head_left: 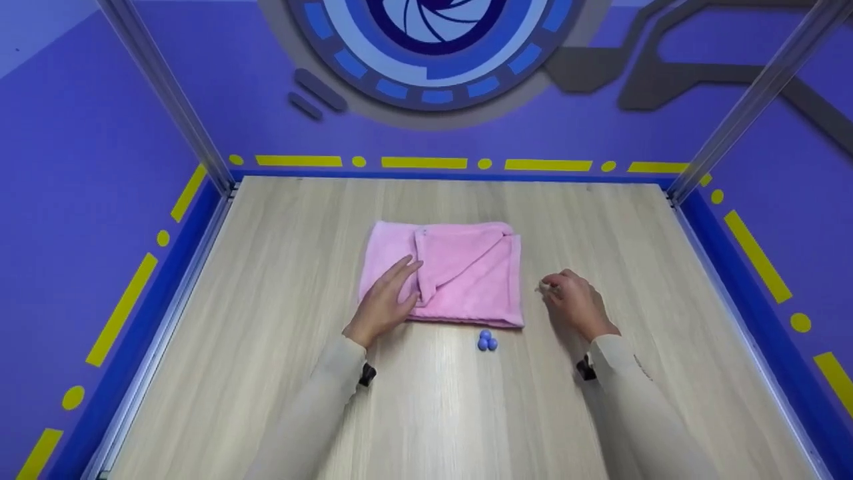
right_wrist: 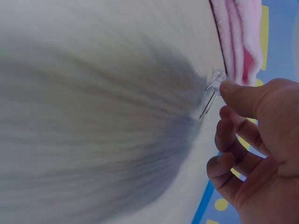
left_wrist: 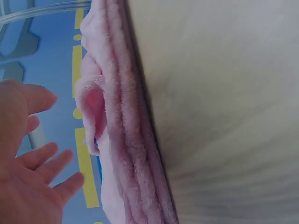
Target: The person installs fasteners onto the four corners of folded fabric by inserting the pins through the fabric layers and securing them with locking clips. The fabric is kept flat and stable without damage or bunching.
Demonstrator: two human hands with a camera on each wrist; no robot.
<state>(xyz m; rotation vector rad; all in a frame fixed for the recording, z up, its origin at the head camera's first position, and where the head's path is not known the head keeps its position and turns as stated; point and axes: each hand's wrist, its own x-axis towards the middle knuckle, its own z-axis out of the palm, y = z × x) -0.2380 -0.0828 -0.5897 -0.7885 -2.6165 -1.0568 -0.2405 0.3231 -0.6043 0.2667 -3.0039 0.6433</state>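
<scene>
A folded pink towel (head_left: 473, 293) lies on the wooden table, its layered front edge showing in the left wrist view. My left hand (head_left: 383, 303) is over the towel's left front part, fingers spread and holding nothing; in its wrist view the fingers appear apart from the cloth. To the right of the towel, my right hand (head_left: 578, 305) pinches clear push pins (right_wrist: 217, 80) between thumb and fingers. Their thin metal points stick out downward; the exact number is partly hidden by the thumb. Three small blue balls (head_left: 487, 341) sit together just in front of the towel.
The pale wooden table (head_left: 280, 267) is bounded by blue-purple panels with yellow dashes at the left, back and right. Metal posts (head_left: 166, 87) stand at the rear corners, and a metal rail (head_left: 746, 340) runs along the right edge.
</scene>
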